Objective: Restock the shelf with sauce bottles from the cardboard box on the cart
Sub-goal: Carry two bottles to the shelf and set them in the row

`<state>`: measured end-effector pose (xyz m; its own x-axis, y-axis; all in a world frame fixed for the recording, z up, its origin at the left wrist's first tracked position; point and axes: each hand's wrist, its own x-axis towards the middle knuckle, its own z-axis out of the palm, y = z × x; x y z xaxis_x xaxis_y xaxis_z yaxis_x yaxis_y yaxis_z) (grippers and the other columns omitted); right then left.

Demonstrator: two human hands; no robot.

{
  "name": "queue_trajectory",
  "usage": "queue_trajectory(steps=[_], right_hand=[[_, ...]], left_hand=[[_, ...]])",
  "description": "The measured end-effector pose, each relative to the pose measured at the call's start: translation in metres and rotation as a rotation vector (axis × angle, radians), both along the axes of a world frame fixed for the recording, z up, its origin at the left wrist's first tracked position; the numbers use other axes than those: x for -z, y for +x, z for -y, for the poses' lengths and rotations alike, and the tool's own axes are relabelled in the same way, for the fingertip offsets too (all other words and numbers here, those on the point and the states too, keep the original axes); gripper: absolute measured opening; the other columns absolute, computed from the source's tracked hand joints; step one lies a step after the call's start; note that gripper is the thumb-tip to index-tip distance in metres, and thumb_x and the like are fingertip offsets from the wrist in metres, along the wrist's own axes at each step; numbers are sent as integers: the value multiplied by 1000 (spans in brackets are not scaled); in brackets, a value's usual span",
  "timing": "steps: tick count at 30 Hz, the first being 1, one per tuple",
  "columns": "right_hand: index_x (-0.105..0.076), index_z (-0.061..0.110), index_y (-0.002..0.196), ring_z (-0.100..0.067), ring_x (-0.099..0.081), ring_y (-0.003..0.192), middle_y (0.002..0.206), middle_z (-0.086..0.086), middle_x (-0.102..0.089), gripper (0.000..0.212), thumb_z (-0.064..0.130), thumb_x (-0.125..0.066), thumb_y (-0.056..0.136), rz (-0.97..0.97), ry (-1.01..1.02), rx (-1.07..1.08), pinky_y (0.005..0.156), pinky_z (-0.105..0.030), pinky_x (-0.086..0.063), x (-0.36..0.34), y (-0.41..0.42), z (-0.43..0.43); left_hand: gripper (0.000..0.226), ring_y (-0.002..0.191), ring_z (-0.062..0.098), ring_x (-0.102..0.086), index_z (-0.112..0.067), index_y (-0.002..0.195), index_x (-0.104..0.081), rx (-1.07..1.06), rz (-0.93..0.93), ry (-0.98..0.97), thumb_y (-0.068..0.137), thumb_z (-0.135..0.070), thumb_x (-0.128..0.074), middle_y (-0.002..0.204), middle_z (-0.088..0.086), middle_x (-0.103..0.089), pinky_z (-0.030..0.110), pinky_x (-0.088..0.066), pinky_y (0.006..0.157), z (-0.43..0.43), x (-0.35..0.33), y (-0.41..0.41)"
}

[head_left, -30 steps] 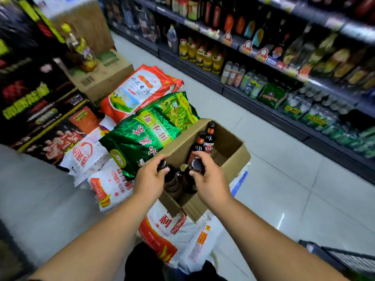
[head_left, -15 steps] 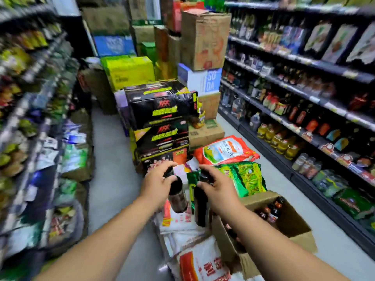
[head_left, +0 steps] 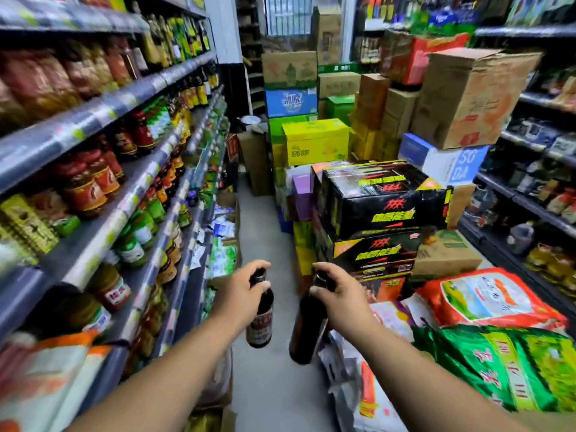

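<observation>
I hold two dark sauce bottles by their necks, hanging over the aisle floor. My left hand grips the left bottle, which shows a red and white label. My right hand grips the right bottle, a taller dark one tilted slightly. The shelf with jars and bottles runs along the left side, close to my left arm. The cardboard box is out of view.
Black cartons are stacked straight ahead, with yellow, blue and brown boxes piled behind. Rice bags in red and green lie at lower right. A second shelf lines the right side. A narrow strip of grey floor runs between.
Both hands lifted a bottle each out of the cardboard box. My view has swung left and up towards the left shelf, and the box has dropped out of sight.
</observation>
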<state>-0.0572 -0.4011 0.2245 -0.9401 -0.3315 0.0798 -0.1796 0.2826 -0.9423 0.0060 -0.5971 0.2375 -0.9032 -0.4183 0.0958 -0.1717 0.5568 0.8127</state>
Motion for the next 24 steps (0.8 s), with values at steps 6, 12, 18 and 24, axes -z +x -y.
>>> queue_trajectory(steps=[6,12,18,24], right_hand=[[-66,28,118,-7,-65,104,111,6,-71,45,6,-73,79,-4,16,-52,97,-29,-50,-1,-60,74],[-65,32,116,-11,-65,103,112,6,-70,44,12,-74,79,-30,60,-95,96,-31,-50,2,-154,135],[-64,38,112,-14,-64,105,114,4,-68,42,11,-72,81,-43,51,-168,96,-33,-51,-2,-295,205],[-64,34,117,-13,-62,107,114,5,-68,40,14,-70,83,-105,102,-231,92,-27,-47,-37,-425,267]], left_hand=[[33,99,12,-60,-29,113,-65,-100,-13,-31,86,-10,-66,105,-11,-61,25,-46,86,67,-12,-37],[31,97,12,-59,-30,112,-65,-155,1,-44,85,-13,-67,104,-8,-64,24,-44,83,123,-12,-117],[31,94,18,-63,-37,101,-62,-236,-27,-13,84,-12,-67,105,-2,-68,29,-48,80,183,-17,-243],[34,97,18,-63,-51,90,-57,-251,-26,-29,83,-19,-67,107,-5,-67,34,-51,86,234,-42,-362]])
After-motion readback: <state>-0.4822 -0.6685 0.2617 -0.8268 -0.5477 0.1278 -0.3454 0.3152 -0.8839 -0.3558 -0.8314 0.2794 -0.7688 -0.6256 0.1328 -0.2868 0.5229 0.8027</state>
